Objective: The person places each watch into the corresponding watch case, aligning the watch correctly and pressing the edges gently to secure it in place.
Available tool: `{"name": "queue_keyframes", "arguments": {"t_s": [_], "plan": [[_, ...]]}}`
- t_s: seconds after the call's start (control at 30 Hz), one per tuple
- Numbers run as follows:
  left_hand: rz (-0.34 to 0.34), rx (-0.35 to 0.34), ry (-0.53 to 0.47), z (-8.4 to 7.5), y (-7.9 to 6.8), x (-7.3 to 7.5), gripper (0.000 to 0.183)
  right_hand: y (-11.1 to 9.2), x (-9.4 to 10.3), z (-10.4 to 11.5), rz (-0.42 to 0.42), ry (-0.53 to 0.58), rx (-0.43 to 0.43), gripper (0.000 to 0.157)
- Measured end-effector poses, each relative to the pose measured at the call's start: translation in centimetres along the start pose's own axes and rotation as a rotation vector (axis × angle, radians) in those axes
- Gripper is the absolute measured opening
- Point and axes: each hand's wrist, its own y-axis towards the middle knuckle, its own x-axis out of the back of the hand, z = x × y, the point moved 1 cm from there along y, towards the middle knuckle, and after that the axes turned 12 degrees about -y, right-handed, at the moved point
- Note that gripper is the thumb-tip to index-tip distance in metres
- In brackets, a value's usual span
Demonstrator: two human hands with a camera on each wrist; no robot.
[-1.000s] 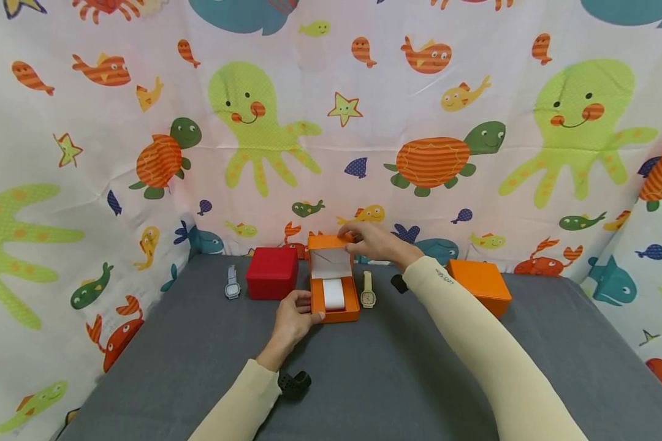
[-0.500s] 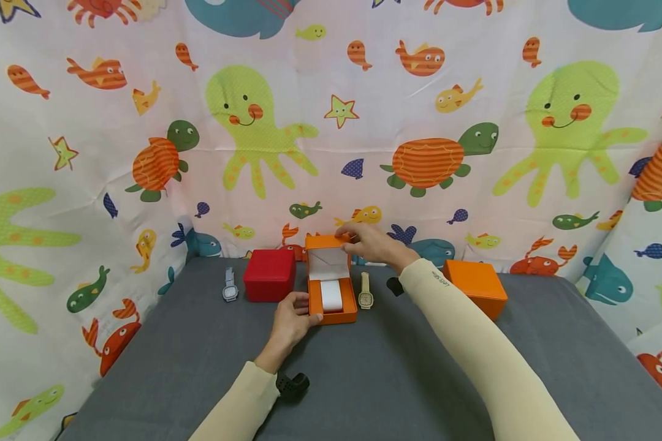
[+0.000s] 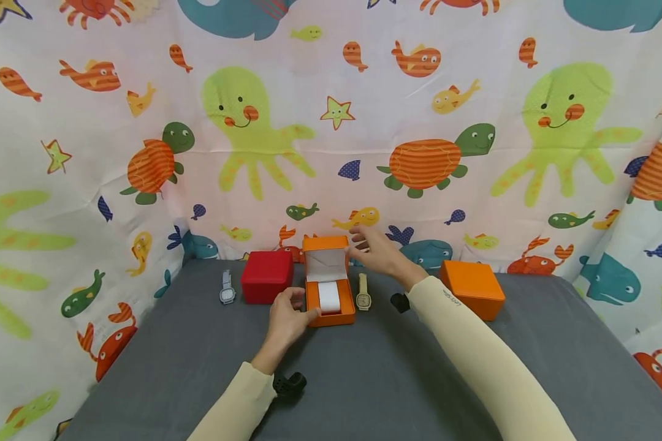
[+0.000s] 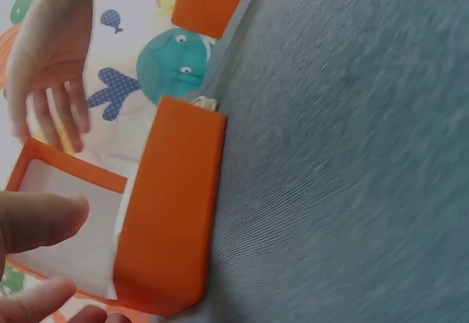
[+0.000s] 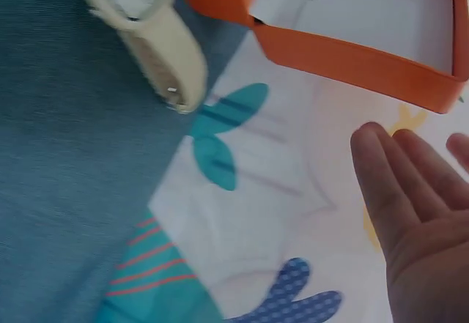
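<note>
An orange watch box stands on the grey table with its lid raised, showing a white lining and a white cushion inside. At its left side is my left hand, fingers loosely spread and thumb tip close to the front corner. My right hand hovers just right of the raised lid. In the right wrist view its fingers are extended and hold nothing, a small gap from the lid's edge. A beige wristwatch lies right beside the box.
To the left stand a red box and a pale wristwatch. Another orange box, closed, stands right, beyond the right forearm. A patterned curtain hangs along the table's back edge. Black wrist cameras sit below both wrists.
My right hand has let go of the lid's top edge and moved slightly right. The lid stays raised. My left hand has drawn back slightly from the box's side.
</note>
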Motion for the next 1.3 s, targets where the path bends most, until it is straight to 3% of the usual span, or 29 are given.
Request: {"name": "queue_keyframes", "arguments": {"t_s": [0.1,0.27,0.4,0.53,0.67,0.97,1.3], "plan": [[0.049,-0.089,0.072,-0.7,0.3,0.2,0.052,-1.1,-0.4,-0.7,-0.025,-0.009,-0.037,0.058],[0.220,-0.211,0.204,-1.4,1.7,0.6,0.057,-2.8,-1.0,-1.7,-0.058,0.012,-0.057,0.055],[0.339,-0.246,0.277,-1.6,2.8,0.8,0.062,-3.7,-1.7,-2.2,-0.046,0.017,-0.089,0.051],[0.417,-0.269,0.342,-1.5,3.7,0.7,0.062,-4.3,-2.5,-2.8,-0.007,0.000,-0.118,0.049],[0.467,-0.287,0.410,-1.4,4.2,0.3,0.062,-4.9,-3.3,-3.4,0.038,-0.032,-0.129,0.048],[0.543,-0.263,0.552,-1.6,5.5,-0.4,0.068,-5.1,-4.8,-3.8,0.160,-0.045,-0.135,0.044],[0.547,-0.297,0.704,-2.5,6.0,-1.6,0.070,-5.0,-5.5,-3.6,0.143,-0.115,-0.072,0.038]]}}
